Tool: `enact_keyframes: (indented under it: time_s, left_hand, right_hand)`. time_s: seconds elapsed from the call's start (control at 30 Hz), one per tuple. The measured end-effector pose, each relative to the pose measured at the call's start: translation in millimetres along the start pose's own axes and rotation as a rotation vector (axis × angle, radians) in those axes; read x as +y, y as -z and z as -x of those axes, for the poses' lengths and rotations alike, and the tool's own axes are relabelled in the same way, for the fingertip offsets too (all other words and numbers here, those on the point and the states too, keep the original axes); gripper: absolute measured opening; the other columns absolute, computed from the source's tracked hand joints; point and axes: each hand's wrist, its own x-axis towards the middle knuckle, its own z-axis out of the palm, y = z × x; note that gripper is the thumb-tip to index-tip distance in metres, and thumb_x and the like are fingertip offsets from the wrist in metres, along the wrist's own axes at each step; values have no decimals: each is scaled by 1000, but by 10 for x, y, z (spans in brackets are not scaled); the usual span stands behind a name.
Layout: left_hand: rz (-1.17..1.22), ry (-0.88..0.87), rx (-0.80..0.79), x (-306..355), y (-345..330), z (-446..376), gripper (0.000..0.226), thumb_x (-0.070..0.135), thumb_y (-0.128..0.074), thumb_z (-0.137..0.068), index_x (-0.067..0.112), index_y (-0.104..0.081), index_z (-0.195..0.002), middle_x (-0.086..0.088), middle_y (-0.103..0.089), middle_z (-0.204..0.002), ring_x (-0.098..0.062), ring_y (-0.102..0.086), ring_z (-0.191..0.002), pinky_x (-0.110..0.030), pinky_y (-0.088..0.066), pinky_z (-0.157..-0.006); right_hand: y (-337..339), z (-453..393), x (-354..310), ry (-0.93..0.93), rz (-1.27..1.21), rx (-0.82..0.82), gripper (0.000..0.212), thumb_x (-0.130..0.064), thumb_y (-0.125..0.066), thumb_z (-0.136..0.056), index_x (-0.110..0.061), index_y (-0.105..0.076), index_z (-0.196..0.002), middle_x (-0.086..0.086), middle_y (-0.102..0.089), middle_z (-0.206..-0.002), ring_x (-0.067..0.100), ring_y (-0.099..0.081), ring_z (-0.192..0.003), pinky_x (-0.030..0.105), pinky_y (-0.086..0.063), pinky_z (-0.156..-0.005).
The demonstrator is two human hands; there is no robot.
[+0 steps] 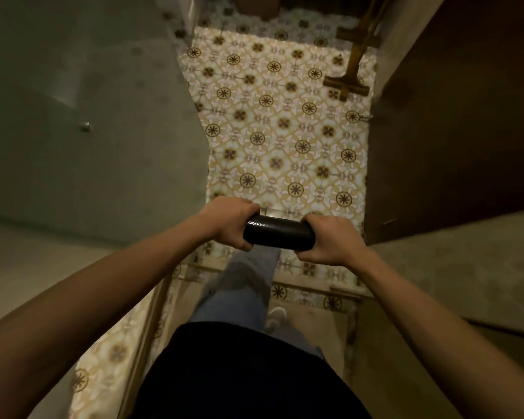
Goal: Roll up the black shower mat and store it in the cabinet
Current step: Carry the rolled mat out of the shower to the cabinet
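Note:
The black shower mat [277, 232] is rolled into a tight, short cylinder and lies level in front of me, above the patterned tile floor. My left hand [232, 222] grips its left end. Wrapped around the right end is my right hand [330, 237]. Both ends of the roll are hidden inside my fists. A pale cabinet door [88, 116] with a small round knob [85, 126] fills the left side of the view.
A dark brown wooden door [466, 116] stands on the right. A squeegee-type floor tool [348, 83] rests on the tiles at the far right. My leg in blue jeans [248, 282] steps over a raised tiled threshold [309, 291].

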Motion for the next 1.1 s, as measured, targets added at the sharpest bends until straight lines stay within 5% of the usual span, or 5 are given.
enact_keyframes:
  time_s: [0.33,0.67,0.9,1.1]
  left_hand:
    - [168,120,7,-1391,622,-1676,58,59,-74,-57,26,-53,-99,3,-62,-97,-21,-62,-84,-37,-55,-69]
    - [237,199,36,-2878,1546,-2568,53,58,-74,-57,31,-47,-94,8,-58,-92,-15,-57,-78,-31,-45,-61]
    - [282,361,72,-4040,2104,-3627,56,65,-68,-53,35,-52,-98,12,-60,-94,-13,-61,-82,-34,-54,-68]
    - [406,468,58,-4910,2630,-4316,59,57,-77,-54,33,-50,-101,10,-58,-92,-14,-57,-81,-33,-51,-68]
  right_hand:
    - [868,-2285,1025,40,10,-158,57,-61,-69,-66,-28,-52,-109,-7,-66,-99,18,-65,-83,39,-57,-69]
    - [1668,-4256,1379,136,31,-130,53,-61,-68,-65,-30,-53,-105,-9,-66,-93,18,-65,-78,32,-52,-61]
    - [2260,-6068,1956,225,104,-144,56,-63,-67,-62,-29,-52,-103,-7,-67,-94,20,-66,-79,33,-53,-61]
    - [2874,-7538,2202,310,140,-302,59,-64,-70,-63,-29,-51,-107,-7,-66,-97,20,-66,-83,34,-55,-66]
